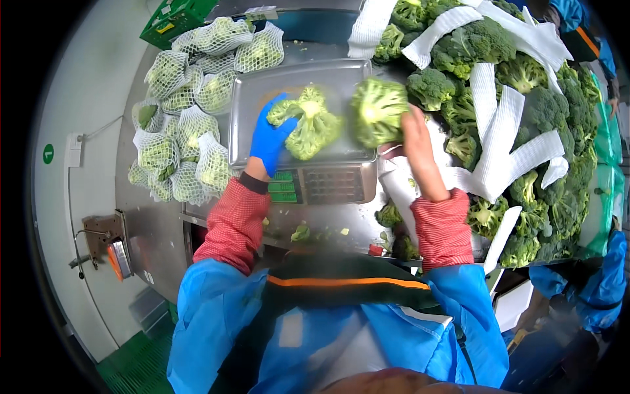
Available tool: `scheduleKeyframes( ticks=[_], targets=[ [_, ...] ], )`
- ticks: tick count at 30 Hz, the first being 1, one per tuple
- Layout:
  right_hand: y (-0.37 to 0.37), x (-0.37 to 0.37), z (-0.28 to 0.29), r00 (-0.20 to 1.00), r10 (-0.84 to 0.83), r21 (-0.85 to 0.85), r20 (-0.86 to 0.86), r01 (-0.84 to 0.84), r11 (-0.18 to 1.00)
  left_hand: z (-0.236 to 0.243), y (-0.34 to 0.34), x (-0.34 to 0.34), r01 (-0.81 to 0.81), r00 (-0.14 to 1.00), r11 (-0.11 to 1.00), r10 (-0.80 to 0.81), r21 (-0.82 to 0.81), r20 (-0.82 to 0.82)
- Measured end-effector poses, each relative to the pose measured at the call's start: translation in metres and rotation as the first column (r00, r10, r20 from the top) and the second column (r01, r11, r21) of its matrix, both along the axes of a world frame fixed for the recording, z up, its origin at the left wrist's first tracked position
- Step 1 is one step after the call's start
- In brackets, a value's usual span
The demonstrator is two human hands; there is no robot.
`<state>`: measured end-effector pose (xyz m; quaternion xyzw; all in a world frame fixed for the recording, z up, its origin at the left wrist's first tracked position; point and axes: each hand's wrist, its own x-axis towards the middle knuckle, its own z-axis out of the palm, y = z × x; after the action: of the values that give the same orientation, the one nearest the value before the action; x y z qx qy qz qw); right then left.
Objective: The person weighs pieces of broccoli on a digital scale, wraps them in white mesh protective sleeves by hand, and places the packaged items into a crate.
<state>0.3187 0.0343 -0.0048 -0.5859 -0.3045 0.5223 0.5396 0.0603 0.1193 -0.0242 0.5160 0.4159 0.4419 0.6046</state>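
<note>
My left hand [270, 138], in a blue glove, grips the left side of a broccoli head [314, 128], its cut stem facing up, over the metal pan [262, 73] of a weighing scale. At the pan's right edge, my bare right hand [423, 152] holds a second broccoli head [379, 113], also stem side up and blurred. Its fingertips are partly hidden behind that head. The scale's keypad and green display panel [283, 186] face me below the pan.
Broccoli heads in white net sleeves [197, 128] are piled left of the scale. Loose broccoli [479, 46] and white net sleeves [493, 141] heap up on the right. A green crate [172, 23] stands at the far left. Other people in blue [600, 282] are at the right edge.
</note>
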Motion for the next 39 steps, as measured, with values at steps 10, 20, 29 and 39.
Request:
scheduleKeyframes(
  ticks=[10, 20, 29, 39],
  targets=[
    [0.005, -0.011, -0.018, 0.405, 0.11, -0.042, 0.908, -0.171, 0.984, -0.005, 0.004, -0.025, 0.062, 0.997, 0.998, -0.062, -0.001, 0.053],
    [-0.011, -0.131, 0.01, 0.48, -0.033, 0.168, 0.877, -0.241, 0.956, 0.007, -0.013, -0.029, 0.065, 0.919, 0.99, -0.01, 0.125, -0.394],
    [0.0, -0.145, -0.016, 0.604, -0.118, 0.161, 0.788, -0.018, 0.987, 0.031, -0.003, -0.015, 0.628, 0.563, 0.587, 0.109, 0.51, -0.819],
    [-0.017, -0.121, 0.009, 0.934, 0.352, -0.017, 0.051, -0.352, 0.936, 0.027, 0.021, -0.017, 0.736, 0.45, 0.585, -0.047, 0.341, -0.892]
  ],
)
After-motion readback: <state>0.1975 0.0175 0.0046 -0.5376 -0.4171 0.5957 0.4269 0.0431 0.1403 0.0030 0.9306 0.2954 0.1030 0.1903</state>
